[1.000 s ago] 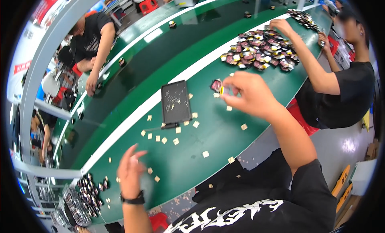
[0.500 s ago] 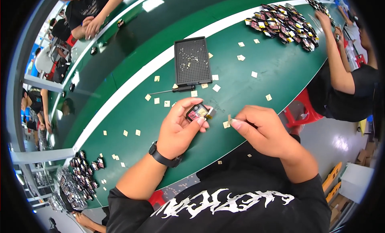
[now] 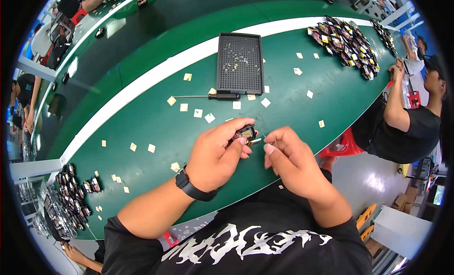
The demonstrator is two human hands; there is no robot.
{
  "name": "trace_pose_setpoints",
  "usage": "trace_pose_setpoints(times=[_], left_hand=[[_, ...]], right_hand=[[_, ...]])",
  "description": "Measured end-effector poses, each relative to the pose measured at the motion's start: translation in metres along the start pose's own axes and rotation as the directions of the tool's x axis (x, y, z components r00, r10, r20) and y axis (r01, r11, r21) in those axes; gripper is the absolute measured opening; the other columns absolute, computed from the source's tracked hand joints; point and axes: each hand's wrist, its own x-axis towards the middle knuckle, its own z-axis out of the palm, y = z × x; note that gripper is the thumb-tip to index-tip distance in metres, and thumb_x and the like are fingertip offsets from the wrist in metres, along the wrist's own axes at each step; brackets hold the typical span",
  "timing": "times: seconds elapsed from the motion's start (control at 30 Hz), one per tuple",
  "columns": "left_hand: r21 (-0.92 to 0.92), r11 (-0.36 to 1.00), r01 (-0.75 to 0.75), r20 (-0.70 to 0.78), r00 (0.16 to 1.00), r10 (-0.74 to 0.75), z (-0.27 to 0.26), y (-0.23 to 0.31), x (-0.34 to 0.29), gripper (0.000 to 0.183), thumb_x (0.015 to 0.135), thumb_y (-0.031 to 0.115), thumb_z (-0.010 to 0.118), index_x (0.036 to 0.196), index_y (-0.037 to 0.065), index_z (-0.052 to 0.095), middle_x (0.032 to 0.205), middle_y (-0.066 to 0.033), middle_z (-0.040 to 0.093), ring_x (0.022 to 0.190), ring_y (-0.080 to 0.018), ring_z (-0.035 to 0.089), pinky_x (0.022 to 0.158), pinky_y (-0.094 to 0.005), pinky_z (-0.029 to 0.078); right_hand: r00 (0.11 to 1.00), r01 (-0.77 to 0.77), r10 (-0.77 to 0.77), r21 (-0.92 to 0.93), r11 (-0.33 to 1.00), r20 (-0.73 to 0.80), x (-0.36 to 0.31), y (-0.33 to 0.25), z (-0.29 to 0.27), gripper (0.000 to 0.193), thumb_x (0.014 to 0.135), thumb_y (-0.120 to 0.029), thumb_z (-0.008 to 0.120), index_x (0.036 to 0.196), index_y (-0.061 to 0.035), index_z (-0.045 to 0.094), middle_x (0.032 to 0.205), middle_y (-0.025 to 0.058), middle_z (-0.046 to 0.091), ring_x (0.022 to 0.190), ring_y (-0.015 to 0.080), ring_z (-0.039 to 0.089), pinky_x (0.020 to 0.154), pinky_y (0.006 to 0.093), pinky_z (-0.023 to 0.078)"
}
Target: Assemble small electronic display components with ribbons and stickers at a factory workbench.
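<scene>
Where the small black device (image 3: 246,132) sits nearer than the tray (image 3: 240,83), I see the left hand (image 3: 213,157) clamped on it; the right hand's (image 3: 295,161) fingertips bunch close by, around what I can't tell. I judge this unit midway; whether the large heap (image 3: 345,45), right of the tray, is done or waiting is unclear. Pale squares (image 3: 209,118) dot the green table (image 3: 142,104); right of the tray, a co-worker (image 3: 409,130) sits.

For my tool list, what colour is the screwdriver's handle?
The screwdriver's handle is black; it shows best in the head view.

Resembles a factory workshop, with long green worktable (image 3: 286,86), heaped parts (image 3: 345,43) at two o'clock, co-worker (image 3: 410,133) at three.
</scene>
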Motion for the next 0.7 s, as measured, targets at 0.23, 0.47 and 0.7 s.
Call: trace_pose_setpoints(times=[0.23, 0.47, 0.7], left_hand=[[0.135, 0.984, -0.114, -0.004, 0.993, 0.116, -0.001, -0.005, 0.002, 0.040, 0.101, -0.004, 0.050, 0.140, -0.002, 0.055, 0.123, -0.0139, 0.069, 0.091, -0.0121, 0.067, 0.083, -0.0281, 0.057], [0.191, 0.965, -0.179, -0.003, 0.983, 0.183, 0.001, -0.001, 0.004, 0.036, 0.101, 0.004, 0.050, 0.136, -0.002, 0.058, 0.095, -0.0132, 0.068, 0.077, -0.0183, 0.068, 0.073, -0.0306, 0.055], [-0.047, 0.998, 0.040, 0.068, 0.997, -0.037, -0.007, 0.006, 0.006, 0.037, 0.105, 0.008, 0.049, 0.139, -0.004, 0.056, 0.101, -0.0074, 0.068, 0.080, -0.0113, 0.066, 0.072, -0.0258, 0.055]], right_hand=[[0.964, -0.244, 0.229, 0.106, 0.964, 0.138, 0.006, -0.016, 0.003, 0.012, 0.104, -0.008, 0.055, 0.106, -0.0016, 0.045, 0.084, 0.0095, 0.070, 0.056, 0.0079, 0.056, 0.051, 0.0262, 0.045], [0.955, -0.293, 0.262, 0.324, 0.900, 0.138, 0.016, -0.003, 0.006, 0.013, 0.103, -0.005, 0.055, 0.104, -0.0028, 0.042, 0.085, 0.0140, 0.071, 0.052, 0.0078, 0.056, 0.046, 0.0218, 0.042], [0.988, -0.149, 0.120, 0.360, 0.921, 0.100, 0.015, 0.013, 0.011, 0.015, 0.103, -0.004, 0.056, 0.105, -0.0042, 0.041, 0.083, 0.0110, 0.068, 0.054, 0.0068, 0.054, 0.046, 0.0219, 0.041]])
